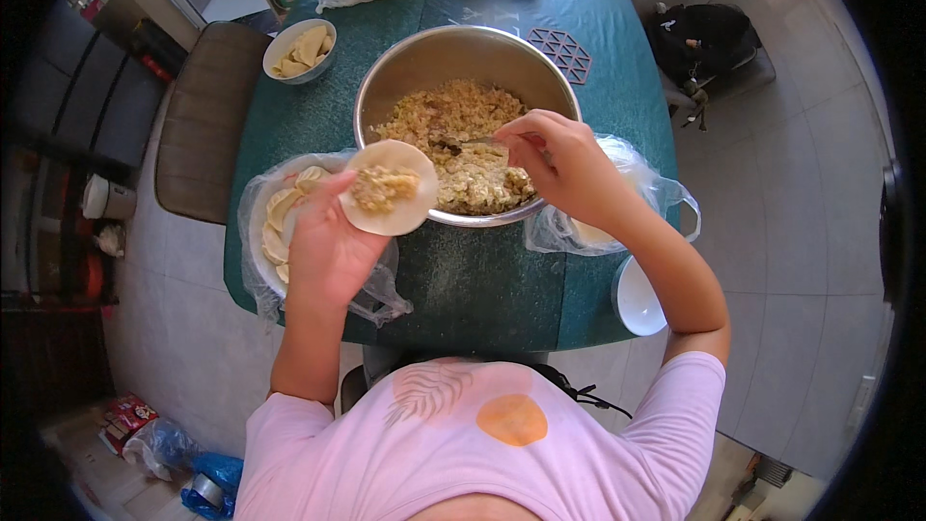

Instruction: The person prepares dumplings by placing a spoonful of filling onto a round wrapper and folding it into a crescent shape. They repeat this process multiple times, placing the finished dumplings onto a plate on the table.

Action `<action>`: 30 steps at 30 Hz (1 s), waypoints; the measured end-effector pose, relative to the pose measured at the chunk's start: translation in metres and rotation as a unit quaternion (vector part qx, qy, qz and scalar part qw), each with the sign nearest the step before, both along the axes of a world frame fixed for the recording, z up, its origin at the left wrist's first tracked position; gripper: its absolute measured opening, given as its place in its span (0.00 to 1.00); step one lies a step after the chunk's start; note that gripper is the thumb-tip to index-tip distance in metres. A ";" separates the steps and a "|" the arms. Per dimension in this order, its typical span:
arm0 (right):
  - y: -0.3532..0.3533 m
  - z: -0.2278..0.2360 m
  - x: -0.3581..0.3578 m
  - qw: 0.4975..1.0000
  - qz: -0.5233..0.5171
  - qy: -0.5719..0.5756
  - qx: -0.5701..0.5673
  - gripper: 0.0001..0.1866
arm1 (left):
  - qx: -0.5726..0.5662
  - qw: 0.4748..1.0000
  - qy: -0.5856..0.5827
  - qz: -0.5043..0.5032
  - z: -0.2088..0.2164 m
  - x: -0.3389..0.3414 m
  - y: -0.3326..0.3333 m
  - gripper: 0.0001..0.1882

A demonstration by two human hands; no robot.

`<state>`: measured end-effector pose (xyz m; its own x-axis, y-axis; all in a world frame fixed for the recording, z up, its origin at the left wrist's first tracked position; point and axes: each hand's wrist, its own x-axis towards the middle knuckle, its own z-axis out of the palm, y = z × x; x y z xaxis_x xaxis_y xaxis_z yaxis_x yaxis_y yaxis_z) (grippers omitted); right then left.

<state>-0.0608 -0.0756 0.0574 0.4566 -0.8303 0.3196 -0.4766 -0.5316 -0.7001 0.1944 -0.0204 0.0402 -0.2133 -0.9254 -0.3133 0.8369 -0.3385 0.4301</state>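
My left hand (333,232) holds a round dumpling wrapper (421,214) by its left edge, near the front rim of a large steel bowl (386,77). A small heap of pale, chopped filling (382,189) lies on the wrapper's middle. Over the bowl, the fingers of my right hand (559,162) are closed on a thin metal spoon (473,142), whose end reaches into the chopped filling (463,104). Folded dumplings (280,207) sit on a plastic-covered tray, partly hidden behind my left hand and forearm.
A white bowl of folded dough pieces (305,50) stands at the far left. Right of the steel bowl lies a plastic bag (632,169) with pale rounds. An empty white bowl (639,297) is at the right edge, and a red lattice trivet (561,54) lies behind.
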 end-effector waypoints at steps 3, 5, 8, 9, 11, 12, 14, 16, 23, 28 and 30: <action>0.000 0.004 -0.003 0.994 -0.056 -0.048 0.086 0.07 | 0.014 0.999 -0.004 0.049 0.002 0.007 -0.006 0.23; -0.001 0.008 -0.006 0.983 -0.095 -0.083 0.136 0.08 | -0.001 0.998 -0.025 0.054 0.003 0.010 -0.004 0.23; -0.004 0.003 -0.012 0.978 -0.097 -0.124 0.138 0.09 | -0.014 0.998 -0.045 0.049 0.003 0.011 -0.005 0.24; -0.004 0.001 -0.011 0.976 -0.093 -0.133 0.147 0.09 | -0.017 0.997 -0.051 0.046 0.002 0.012 -0.005 0.24; -0.004 -0.001 -0.009 0.971 -0.086 -0.151 0.165 0.10 | -0.027 0.998 -0.039 0.032 0.000 0.013 -0.006 0.24; -0.007 -0.004 -0.010 0.964 -0.098 -0.165 0.185 0.10 | -0.033 0.999 -0.034 0.025 -0.001 0.014 -0.007 0.24; -0.013 -0.009 -0.014 0.947 -0.123 -0.194 0.225 0.11 | -0.004 0.998 -0.037 0.047 0.003 0.011 -0.007 0.25; -0.017 -0.003 -0.017 0.915 -0.160 -0.234 0.287 0.11 | 0.010 0.998 -0.036 0.056 0.005 0.012 -0.007 0.25; 0.002 0.024 -0.036 0.871 -0.135 -0.376 0.285 0.12 | -0.021 0.999 0.032 -0.001 -0.006 0.006 -0.011 0.25; 0.060 0.036 -0.026 0.976 0.019 -0.217 -0.005 0.09 | -0.016 0.990 0.126 -0.055 -0.007 -0.013 -0.014 0.27; 0.078 0.037 -0.026 0.986 0.040 -0.041 -0.158 0.11 | -0.016 0.989 0.131 -0.064 -0.005 -0.019 -0.014 0.27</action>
<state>-0.0872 0.0021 0.0946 0.4791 -0.6455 0.5948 -0.3724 -0.7631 -0.5282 0.1752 -0.0347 0.0351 -0.3996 -0.8941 -0.2023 0.8721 -0.4388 0.2167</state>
